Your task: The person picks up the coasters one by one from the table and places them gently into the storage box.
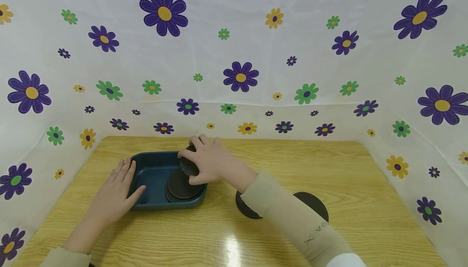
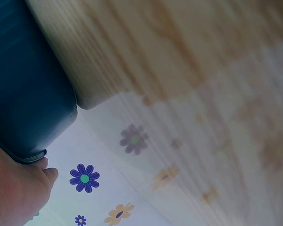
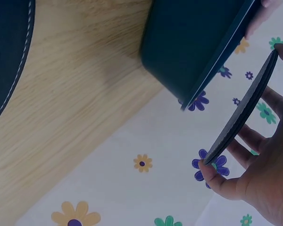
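Note:
A dark blue rectangular bin (image 1: 168, 206) stands on the left of the table. My left hand (image 1: 113, 192) rests along its left rim, fingers straight and thumb spread; in the left wrist view part of that hand (image 2: 19, 190) shows against the rim. My right hand (image 1: 210, 161) grips a round black coaster (image 1: 189, 162) by its edges, tilted over the bin's right side. In the right wrist view the coaster (image 3: 243, 113) appears nearly edge-on between thumb and fingers. Inside the bin, further round black coasters (image 1: 180, 186) lie overlapping at the right end.
Right of the bin, one black coaster (image 1: 246, 208) lies on the wooden table (image 1: 351, 177), partly covered by my right sleeve. Another coaster (image 1: 314, 204) lies beyond the forearm. A white flower-patterned cloth (image 1: 204, 55) hangs behind and along both sides.

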`<state>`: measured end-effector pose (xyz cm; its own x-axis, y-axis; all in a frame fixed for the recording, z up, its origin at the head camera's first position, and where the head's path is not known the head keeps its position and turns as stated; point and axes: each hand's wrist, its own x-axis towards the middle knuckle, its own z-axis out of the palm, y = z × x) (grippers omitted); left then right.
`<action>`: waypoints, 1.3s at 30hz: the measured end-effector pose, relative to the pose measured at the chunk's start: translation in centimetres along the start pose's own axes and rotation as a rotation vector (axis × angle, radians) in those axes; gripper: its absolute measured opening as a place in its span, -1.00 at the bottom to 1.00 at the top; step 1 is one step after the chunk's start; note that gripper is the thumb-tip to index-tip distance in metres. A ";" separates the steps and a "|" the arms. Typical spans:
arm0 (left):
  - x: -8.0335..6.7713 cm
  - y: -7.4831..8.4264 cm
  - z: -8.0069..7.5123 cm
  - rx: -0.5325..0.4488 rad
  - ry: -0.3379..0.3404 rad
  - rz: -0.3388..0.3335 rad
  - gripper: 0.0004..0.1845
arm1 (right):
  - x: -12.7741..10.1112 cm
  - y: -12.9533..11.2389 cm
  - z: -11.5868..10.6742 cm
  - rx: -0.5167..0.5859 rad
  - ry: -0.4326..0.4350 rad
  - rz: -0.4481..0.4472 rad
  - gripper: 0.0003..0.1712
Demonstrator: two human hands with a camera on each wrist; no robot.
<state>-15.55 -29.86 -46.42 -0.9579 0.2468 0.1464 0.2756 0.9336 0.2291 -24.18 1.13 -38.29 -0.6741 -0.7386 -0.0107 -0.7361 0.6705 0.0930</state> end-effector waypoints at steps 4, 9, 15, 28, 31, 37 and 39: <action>0.0 -0.1 0.1 -0.004 0.003 0.003 -0.04 | 0.3 -0.8 0.1 0.000 -0.021 -0.012 -0.18; 0.0 -0.2 0.2 -0.012 -0.008 0.003 -0.04 | 0.6 -1.5 0.4 0.014 -0.047 -0.036 -0.19; -0.1 -0.2 0.2 -0.018 -0.015 -0.002 -0.04 | 1.1 -2.7 1.0 -0.012 -0.058 -0.041 -0.22; -0.2 -0.1 0.3 -0.011 0.001 0.007 -0.05 | 1.8 -4.5 2.4 0.020 -0.047 -0.071 -0.20; -0.3 -0.2 0.4 -0.014 0.016 0.019 -0.05 | 1.7 -4.6 2.5 -0.003 -0.039 -0.070 -0.20; -0.1 -0.3 0.3 -0.012 0.025 0.022 -0.06 | 1.3 -4.4 2.2 -0.023 -0.016 -0.077 -0.20; 0.0 -0.3 0.2 -0.012 0.016 0.017 -0.05 | 1.1 -4.3 2.1 -0.024 -0.007 -0.080 -0.20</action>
<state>-15.60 -30.08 -46.64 -0.9518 0.2583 0.1655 0.2927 0.9261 0.2381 -21.90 -2.38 -40.83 -0.6136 -0.7891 -0.0265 -0.7860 0.6073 0.1153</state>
